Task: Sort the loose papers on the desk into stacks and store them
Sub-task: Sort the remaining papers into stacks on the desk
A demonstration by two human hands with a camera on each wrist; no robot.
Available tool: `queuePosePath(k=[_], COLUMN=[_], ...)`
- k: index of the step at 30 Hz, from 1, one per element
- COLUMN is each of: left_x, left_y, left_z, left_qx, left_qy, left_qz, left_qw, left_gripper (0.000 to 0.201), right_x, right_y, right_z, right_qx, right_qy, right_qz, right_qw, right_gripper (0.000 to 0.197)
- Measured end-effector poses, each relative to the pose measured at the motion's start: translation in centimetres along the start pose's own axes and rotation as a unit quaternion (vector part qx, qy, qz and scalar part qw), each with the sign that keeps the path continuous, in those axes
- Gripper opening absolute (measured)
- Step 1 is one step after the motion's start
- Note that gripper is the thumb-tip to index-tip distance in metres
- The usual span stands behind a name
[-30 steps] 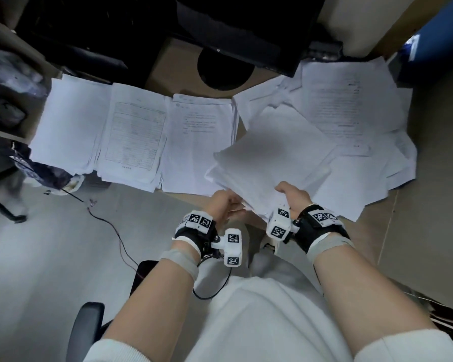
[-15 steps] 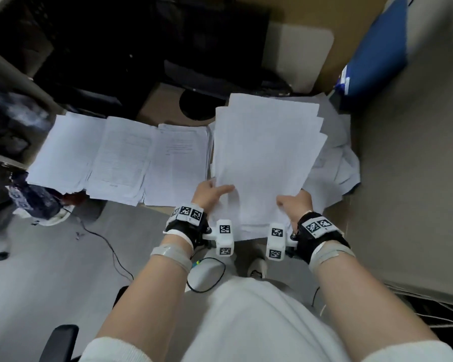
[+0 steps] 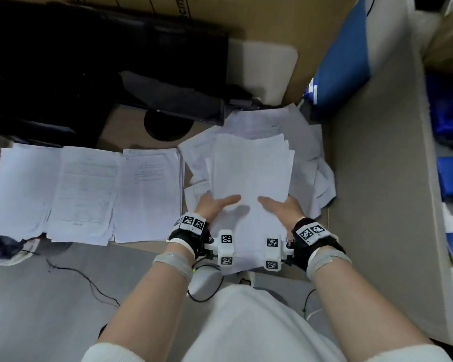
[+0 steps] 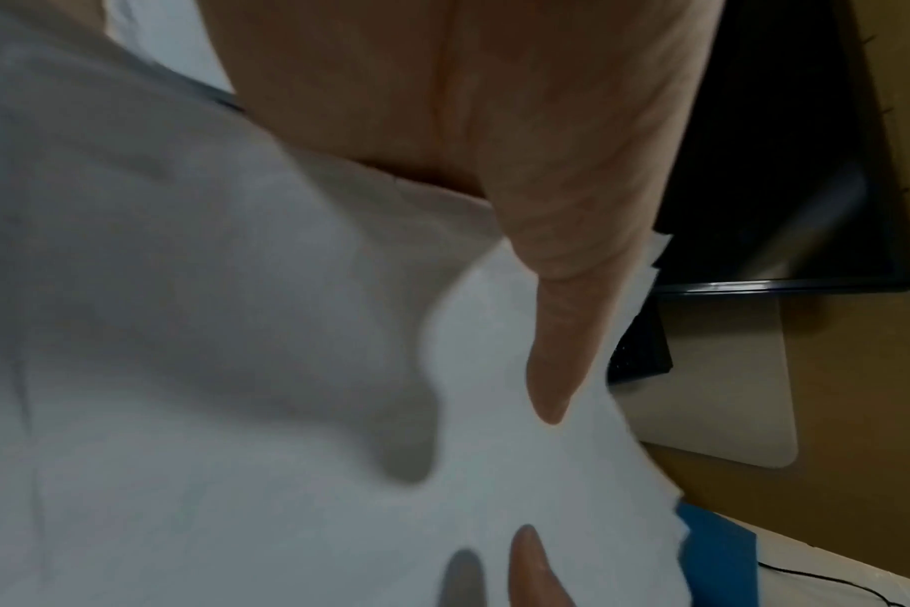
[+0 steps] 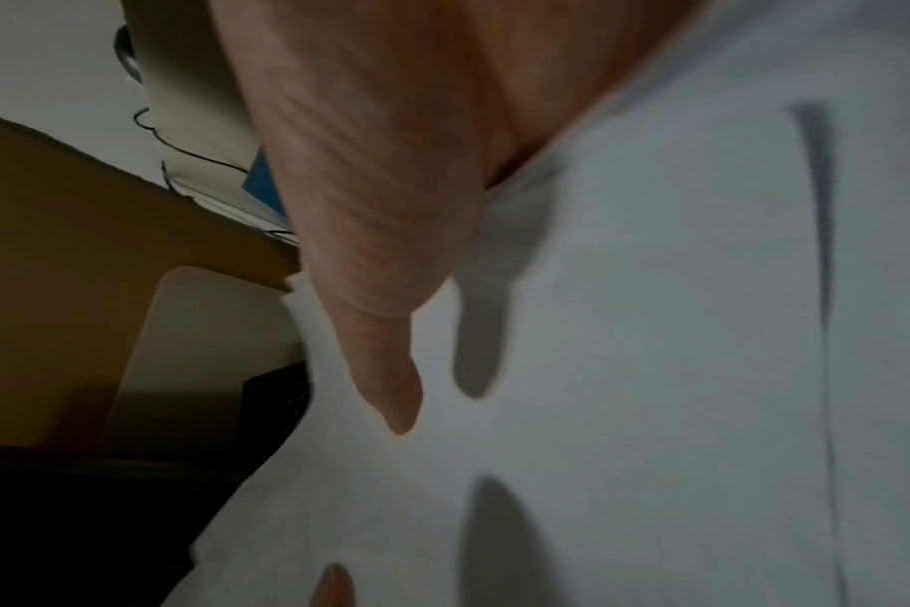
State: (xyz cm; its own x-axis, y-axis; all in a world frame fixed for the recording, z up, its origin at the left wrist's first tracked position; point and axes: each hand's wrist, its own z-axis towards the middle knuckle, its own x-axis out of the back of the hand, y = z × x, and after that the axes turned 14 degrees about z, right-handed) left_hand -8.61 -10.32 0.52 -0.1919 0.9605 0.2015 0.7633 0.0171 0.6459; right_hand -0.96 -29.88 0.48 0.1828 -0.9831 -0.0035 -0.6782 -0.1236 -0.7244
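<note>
I hold a thick, slightly fanned stack of white papers [image 3: 249, 173] by its near end, over the right part of the desk. My left hand [image 3: 215, 207] grips its near-left side and my right hand [image 3: 283, 207] its near-right side. Both thumbs lie on top; the fingers are hidden beneath. The left wrist view shows my left thumb [image 4: 557, 369] on the top sheet [image 4: 235, 369]. The right wrist view shows my right thumb [image 5: 390, 369] on the same sheet [image 5: 650, 369]. Loose papers [image 3: 309, 158] lie scattered under and behind the stack. Three sorted stacks sit in a row: left [image 3: 19, 189], middle [image 3: 84, 194], right [image 3: 149, 194].
A black monitor stands behind the papers on its round base [image 3: 168, 124]. A blue folder [image 3: 343, 61] leans at the back right against a grey partition [image 3: 377, 178]. A cable [image 3: 89, 283] trails over the floor below the desk's front edge.
The held stack turned from slanted to lengthwise and squared up over the loose pile. Both hands shifted to its near end, thumbs now lying further in on top.
</note>
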Motion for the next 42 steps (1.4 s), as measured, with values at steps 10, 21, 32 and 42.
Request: queuePosePath(k=[10,21,32,42], left_x=[-1.3,-4.3,-4.2,-4.2], left_y=[6.6,7.5,9.3,8.0], left_z=[7.7,16.7,16.2,14.7], left_qx=[0.048,0.110,0.107,0.112], left_qy=[0.009,0.013,0.088,0.046], left_qz=[0.062,0.031,0.093,0.101], left_qw=[0.997,0.993,0.986,0.988], left_gripper=[0.027,0.083,0.039,0.052], right_x=[0.4,2.5,1.6,2.7], right_y=[-4.9,-6.1,-6.2,-6.2], right_z=[6.8,18.8,18.6,15.2], right_qx=[-0.030,-0.107,-0.125,-0.114], right_qy=[0.116,0.082,0.159,0.132], right_qz=[-0.020,-0.141,-0.235,-0.074], right_qw=[0.993,0.981,0.951,0.982], right_gripper=[0.037,0.089,0.071,0.048])
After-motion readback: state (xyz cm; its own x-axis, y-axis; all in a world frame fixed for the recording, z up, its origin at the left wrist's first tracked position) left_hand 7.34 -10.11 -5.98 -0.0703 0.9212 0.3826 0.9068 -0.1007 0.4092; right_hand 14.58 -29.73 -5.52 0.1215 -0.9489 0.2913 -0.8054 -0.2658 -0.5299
